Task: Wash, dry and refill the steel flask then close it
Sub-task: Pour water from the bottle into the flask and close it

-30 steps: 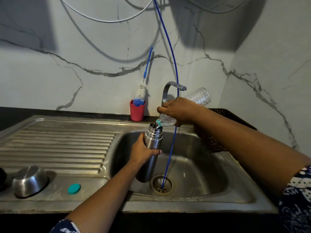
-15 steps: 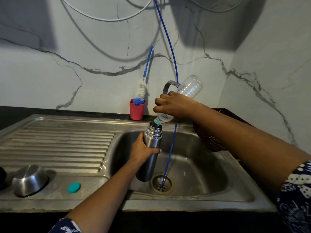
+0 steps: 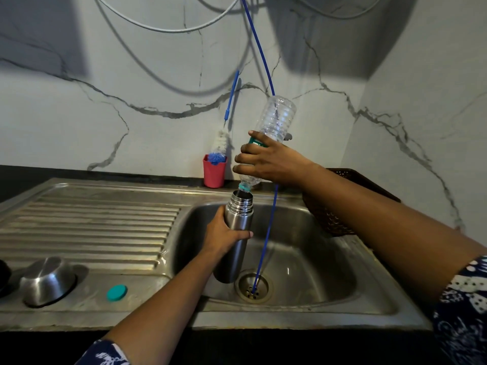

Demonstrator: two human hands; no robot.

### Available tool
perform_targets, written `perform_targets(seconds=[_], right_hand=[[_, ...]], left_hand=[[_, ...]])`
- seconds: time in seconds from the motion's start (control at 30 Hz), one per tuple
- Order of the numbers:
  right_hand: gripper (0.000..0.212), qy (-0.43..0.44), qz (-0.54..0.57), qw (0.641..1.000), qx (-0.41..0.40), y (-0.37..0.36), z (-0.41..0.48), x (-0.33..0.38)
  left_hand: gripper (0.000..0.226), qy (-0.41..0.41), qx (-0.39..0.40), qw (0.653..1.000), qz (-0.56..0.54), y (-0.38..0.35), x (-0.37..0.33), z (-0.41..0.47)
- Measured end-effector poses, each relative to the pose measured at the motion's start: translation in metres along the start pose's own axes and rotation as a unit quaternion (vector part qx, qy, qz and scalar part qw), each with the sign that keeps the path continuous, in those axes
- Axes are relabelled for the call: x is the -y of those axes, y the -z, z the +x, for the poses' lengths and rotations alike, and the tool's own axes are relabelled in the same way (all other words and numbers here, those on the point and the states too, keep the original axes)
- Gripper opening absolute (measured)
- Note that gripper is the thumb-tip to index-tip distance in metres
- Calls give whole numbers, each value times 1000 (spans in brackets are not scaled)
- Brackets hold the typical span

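My left hand (image 3: 225,234) grips the open steel flask (image 3: 238,216) around its upper body and holds it upright over the sink basin (image 3: 311,264). My right hand (image 3: 266,160) holds a clear plastic bottle (image 3: 275,118) upended, base high, its neck just above the flask's mouth. The steel cup lid (image 3: 47,280) rests upside down on the drainboard at the left. A teal bottle cap (image 3: 116,292) lies beside it.
A thin blue tube (image 3: 267,238) hangs from above into the drain (image 3: 253,285), just right of the flask. A red cup (image 3: 214,171) with a bottle brush stands at the back wall. A dark woven basket (image 3: 329,219) sits behind my right forearm.
My right hand has tipped the plastic bottle from nearly level to steeply upended, raising its base. The flask and my left hand have stayed in place.
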State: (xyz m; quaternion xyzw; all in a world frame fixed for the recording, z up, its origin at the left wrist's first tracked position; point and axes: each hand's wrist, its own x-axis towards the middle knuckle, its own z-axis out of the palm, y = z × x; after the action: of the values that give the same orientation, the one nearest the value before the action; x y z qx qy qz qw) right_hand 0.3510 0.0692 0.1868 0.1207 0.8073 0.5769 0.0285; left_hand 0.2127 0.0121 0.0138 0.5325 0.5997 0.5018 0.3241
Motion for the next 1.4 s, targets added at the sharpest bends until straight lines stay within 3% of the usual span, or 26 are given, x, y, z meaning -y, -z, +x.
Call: perform_targets(seconds=[0.23,0.37,0.47,0.6,0.7,0.83,0.97,1.03,1.07,1.13,1.2,1.3,1.4], right_hand=[[62,-50,-26,996,-73,0,-9,-2],[57,8,-32,997,-68,-13,-10,16],[50,-45,-9,996,-80,-13,-13,12],[56,-15,-10,996,-91,-15,-14,8],[65,-88,11,992,-90,-16,-15,5],[60,-41,26,995,-83,-17,-16,14],[64,-210,122,967,-76,-11,-25,14],[66,-305,227,924,-46,-4,-31,19],[66,-358,293,886,-41,-2,-34,23],[67,-451,414,787,-67,-1,-36,33],[69,-518,527,664,-116,5,-37,39],[65,-553,661,484,-153,23,-34,49],[61,-543,726,384,-178,34,-22,63]], left_hand=[[82,-3,-7,1000,-4,1,1,1],[81,-9,-25,1000,2,0,2,2],[82,-8,-14,1000,-3,0,2,2],[82,-7,-15,1000,-8,-1,2,3],[81,-4,-9,1000,-7,-1,1,2],[80,-8,-19,1000,-8,0,3,2],[79,-12,-17,1000,-8,1,2,2],[77,-21,-22,999,-15,3,-3,2],[75,-24,-26,999,-20,5,-8,1],[73,-29,-45,998,-39,10,-18,1],[72,-36,-78,994,-66,20,-29,0],[70,-39,-121,989,-77,46,-49,-3],[66,-46,-146,986,-63,85,-64,-2]])
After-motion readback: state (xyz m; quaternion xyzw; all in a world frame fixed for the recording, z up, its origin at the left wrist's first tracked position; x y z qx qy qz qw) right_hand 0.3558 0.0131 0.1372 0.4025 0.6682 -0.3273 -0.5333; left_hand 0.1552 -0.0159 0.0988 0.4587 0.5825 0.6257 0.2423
